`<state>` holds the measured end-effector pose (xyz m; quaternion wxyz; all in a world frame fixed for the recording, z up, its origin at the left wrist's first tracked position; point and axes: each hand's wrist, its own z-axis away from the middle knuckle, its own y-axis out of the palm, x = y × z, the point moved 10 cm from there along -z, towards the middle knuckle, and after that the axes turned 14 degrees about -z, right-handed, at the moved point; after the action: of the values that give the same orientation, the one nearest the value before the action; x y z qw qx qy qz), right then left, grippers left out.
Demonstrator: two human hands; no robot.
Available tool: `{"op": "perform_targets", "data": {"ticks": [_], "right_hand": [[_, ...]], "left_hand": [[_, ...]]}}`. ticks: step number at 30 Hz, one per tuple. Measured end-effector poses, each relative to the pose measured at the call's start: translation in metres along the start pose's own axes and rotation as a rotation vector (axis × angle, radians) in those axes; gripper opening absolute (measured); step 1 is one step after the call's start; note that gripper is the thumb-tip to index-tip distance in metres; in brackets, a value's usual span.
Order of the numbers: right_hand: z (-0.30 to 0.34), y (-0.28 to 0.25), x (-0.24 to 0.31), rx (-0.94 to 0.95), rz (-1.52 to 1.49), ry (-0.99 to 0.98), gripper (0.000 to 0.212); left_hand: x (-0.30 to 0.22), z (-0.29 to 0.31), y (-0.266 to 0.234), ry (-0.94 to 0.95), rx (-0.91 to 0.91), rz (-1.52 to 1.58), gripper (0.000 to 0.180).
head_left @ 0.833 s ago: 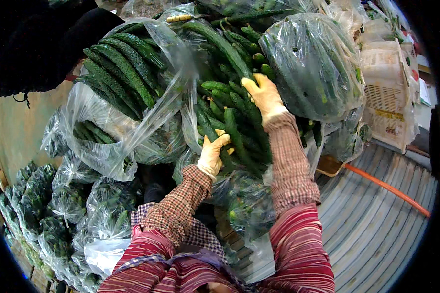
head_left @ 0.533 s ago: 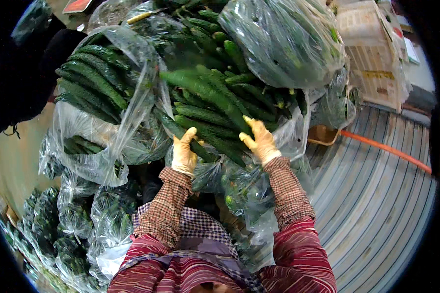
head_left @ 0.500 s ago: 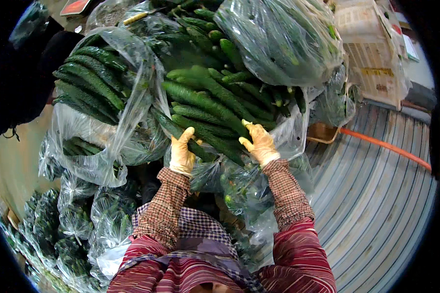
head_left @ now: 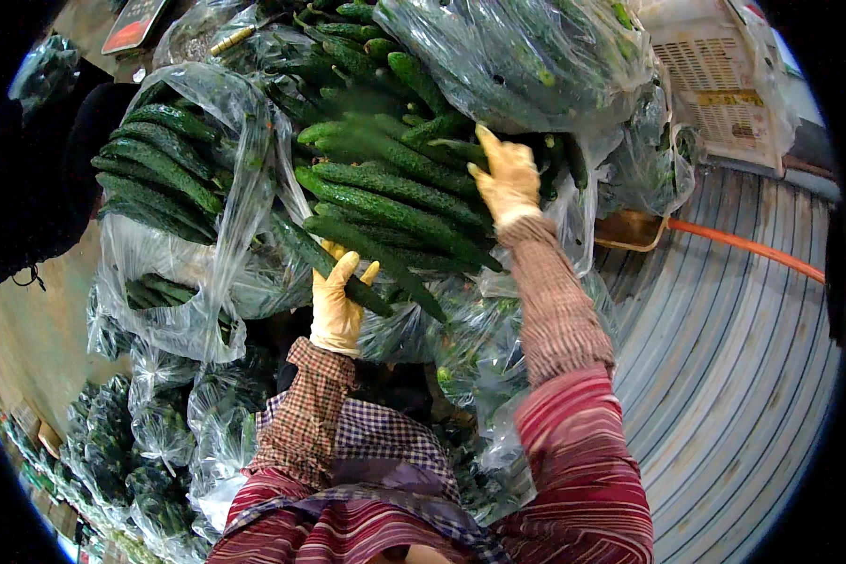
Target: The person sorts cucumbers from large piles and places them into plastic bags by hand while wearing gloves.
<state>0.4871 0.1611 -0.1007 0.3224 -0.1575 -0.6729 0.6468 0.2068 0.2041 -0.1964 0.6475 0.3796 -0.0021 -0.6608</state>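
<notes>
The right hand (head_left: 509, 179) has been shifted up the cucumber heap (head_left: 395, 193) toward the bulging bag (head_left: 536, 66); whether anything is gripped cannot be told. One cucumber (head_left: 301, 242), near-left, is still grasped by the left hand's (head_left: 336, 305) fingers.

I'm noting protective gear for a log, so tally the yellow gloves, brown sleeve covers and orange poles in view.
Yellow gloves: 2, one on the left hand, one on the right hand
Brown sleeve covers: 2
Orange pole: 1
Total: 5

A hazy patch blurs some cucumbers (head_left: 371, 132), glare streaks the plastic bag (head_left: 526, 70), and fisheye distortion bends edges.
</notes>
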Motion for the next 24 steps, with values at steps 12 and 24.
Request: {"op": "perform_targets", "data": {"ticks": [12, 24], "right_hand": [[0.127, -0.225, -0.092, -0.780, -0.924, 0.235, 0.028], [0.143, -0.061, -0.118, -0.593, -1.588, 0.860, 0.029]], "left_hand": [[0.014, -0.023, -0.027, 0.143, -0.228, -0.531, 0.077], [-0.044, -0.008, 0.011, 0.077, -0.099, -0.084, 0.015]]}}
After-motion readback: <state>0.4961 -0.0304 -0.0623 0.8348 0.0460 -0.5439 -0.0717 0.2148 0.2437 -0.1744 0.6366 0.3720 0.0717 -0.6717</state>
